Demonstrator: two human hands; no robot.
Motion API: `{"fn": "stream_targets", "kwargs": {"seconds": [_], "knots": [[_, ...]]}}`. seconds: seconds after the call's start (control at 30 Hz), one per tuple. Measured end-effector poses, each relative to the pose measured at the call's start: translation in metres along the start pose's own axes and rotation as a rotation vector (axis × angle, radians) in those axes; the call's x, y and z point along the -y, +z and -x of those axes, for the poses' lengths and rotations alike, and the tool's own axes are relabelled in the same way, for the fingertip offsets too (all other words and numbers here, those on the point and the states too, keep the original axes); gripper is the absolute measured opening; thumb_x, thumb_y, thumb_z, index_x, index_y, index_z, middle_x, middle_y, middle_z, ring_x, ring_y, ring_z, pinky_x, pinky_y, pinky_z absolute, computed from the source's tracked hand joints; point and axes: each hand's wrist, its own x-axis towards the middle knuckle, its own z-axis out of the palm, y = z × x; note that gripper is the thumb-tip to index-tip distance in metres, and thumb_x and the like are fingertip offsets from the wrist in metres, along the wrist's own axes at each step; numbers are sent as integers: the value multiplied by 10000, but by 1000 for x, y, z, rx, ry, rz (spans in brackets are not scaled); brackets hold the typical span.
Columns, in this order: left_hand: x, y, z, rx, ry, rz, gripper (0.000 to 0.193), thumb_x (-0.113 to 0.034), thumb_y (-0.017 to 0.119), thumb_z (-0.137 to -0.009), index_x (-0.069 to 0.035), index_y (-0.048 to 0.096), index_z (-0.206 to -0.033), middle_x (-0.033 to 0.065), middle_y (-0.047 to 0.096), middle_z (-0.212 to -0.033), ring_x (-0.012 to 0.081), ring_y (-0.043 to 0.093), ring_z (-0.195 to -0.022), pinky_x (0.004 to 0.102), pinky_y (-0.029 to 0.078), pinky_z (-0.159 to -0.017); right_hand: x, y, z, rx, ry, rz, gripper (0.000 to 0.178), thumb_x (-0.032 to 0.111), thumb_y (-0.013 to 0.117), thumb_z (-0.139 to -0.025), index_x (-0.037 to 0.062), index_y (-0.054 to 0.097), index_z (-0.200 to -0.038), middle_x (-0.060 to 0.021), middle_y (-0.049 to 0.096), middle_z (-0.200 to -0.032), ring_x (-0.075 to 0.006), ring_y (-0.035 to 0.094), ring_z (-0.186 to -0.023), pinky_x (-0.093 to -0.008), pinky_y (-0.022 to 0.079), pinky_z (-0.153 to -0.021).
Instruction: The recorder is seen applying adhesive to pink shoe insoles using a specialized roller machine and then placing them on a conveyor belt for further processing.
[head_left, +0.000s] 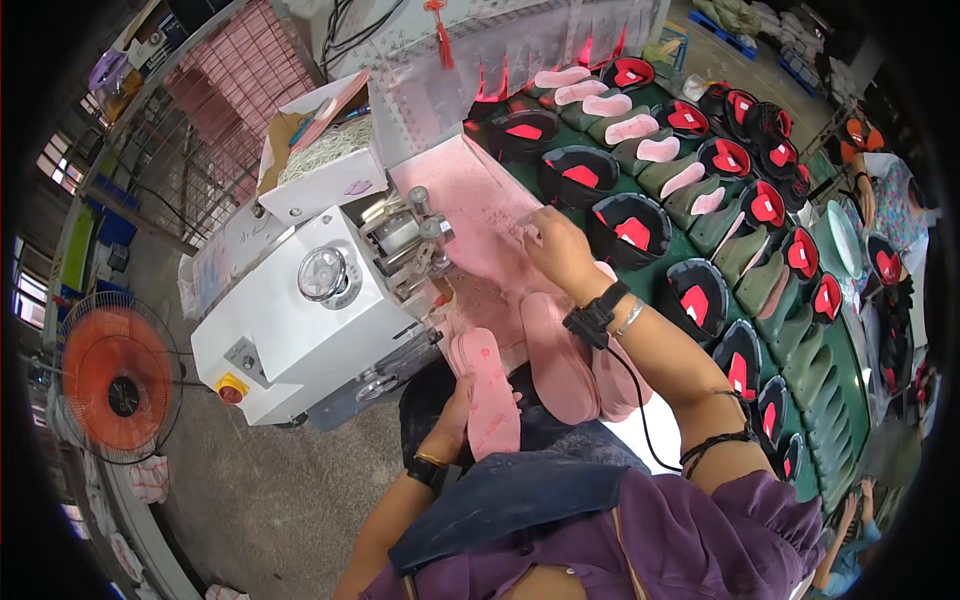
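My left hand (pixel 455 418) is closed on pink insoles (pixel 490 395), a small stack held tilted just below the machine's head. My right hand (pixel 562 252) is bent inward over a pink dusty work surface (pixel 470 205), fingertips drawn together; whether a small thing is between them cannot be made out. Left of both hands stands a white machine (pixel 300 310) with a round dial and metal rollers (pixel 410 232) at its working end. More pink insoles (pixel 557 360) lie stacked on the near side of the surface, below my right forearm.
At right, a green conveyor (pixel 825 365) carries rows of dark shoe uppers (pixel 630 230), green shoe lasts (pixel 765 285) and pink insoles. A cardboard box (pixel 330 150) holding pale strands sits behind the machine. An orange fan (pixel 120 395) stands at left. A cable hangs from my right wrist.
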Motion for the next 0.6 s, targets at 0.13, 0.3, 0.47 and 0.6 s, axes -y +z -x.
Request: {"fn": "stream_targets", "kwargs": {"seconds": [0.13, 0.3, 0.47, 0.6], "knots": [[4, -3, 0, -19, 28, 16, 589, -452, 355, -991, 3, 421, -1360, 247, 608, -1177, 341, 632, -1054, 457, 525, -922, 8, 45, 15, 247, 317, -368, 431, 417, 702, -812, -14, 681, -793, -206, 670, -763, -323, 663, -739, -401, 504, -693], [3, -10, 5, -33, 36, -28, 556, -420, 334, -1001, 12, 445, -1333, 246, 624, -1166, 333, 633, -1050, 445, 522, -924, 22, 89, -8, 246, 526, -515, 417, 398, 726, -781, -15, 669, -757, -150, 643, -668, -242, 643, -650, -377, 487, -622], [6, 1, 0, 0, 1, -27, 517, -399, 343, -1012, 12, 472, -1297, 220, 639, -1137, 325, 636, -1036, 423, 515, -928, -14, 99, -50, 235, 668, -706, 294, 365, 728, -804, 82, 653, -771, -35, 635, -744, -110, 545, -593, -249, 373, -506], [24, -34, -20, -144, 70, -18, 433, -318, 467, -997, 12, 524, -1272, 169, 616, -1222, 253, 602, -1115, 358, 467, -991, -15, 58, -37, 101, 777, -866, 271, 342, 679, -869, 77, 636, -831, -52, 666, -829, -151, 648, -630, -245, 434, -499]]}}
